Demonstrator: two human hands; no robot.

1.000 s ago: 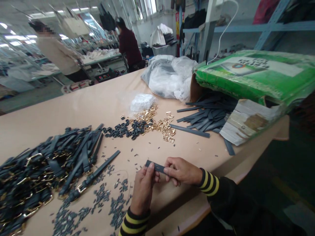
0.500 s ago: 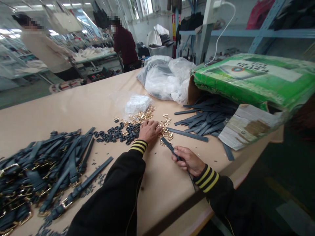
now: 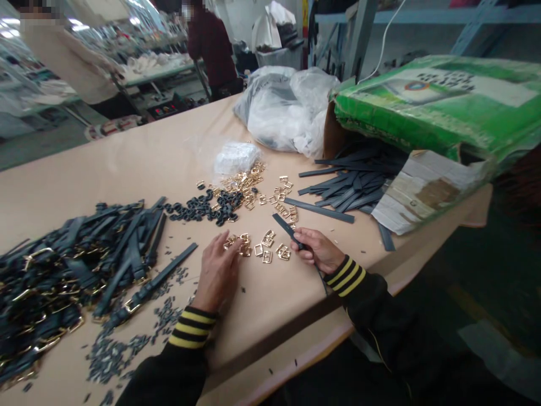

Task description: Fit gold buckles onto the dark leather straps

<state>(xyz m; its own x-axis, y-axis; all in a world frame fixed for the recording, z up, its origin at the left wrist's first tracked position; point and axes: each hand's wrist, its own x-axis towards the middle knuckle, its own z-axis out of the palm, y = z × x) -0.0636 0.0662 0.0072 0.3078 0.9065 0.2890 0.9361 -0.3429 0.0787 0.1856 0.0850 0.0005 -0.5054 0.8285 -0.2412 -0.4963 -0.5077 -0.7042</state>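
My right hand (image 3: pixel 316 248) is closed around a dark blue belt strap (image 3: pixel 283 224), whose flat end points up and left. The strap's other end hangs below the hand toward the table edge. My left hand (image 3: pixel 220 270) rests on the table with its fingers slightly apart, against a small cluster of gold buckles (image 3: pixel 243 245). Several more loose gold buckles (image 3: pixel 267 257) lie between the two hands. Behind them is a heap of dark strap loops (image 3: pixel 215 208), mixed with gold buckles (image 3: pixel 245 179).
Finished-looking belts (image 3: pixel 51 276) are piled at left, with small dark scraps (image 3: pixel 114 355) in front. Loose straps (image 3: pixel 350 183) spill from a green box (image 3: pixel 422 107) at right. Plastic bags (image 3: pixel 291 113) stand behind. Two people are beyond the table.
My left hand has come back toward me and left from the buckle pile, and gold buckles now lie spread nearer me. My right hand still holds the strap. The view has tilted down.
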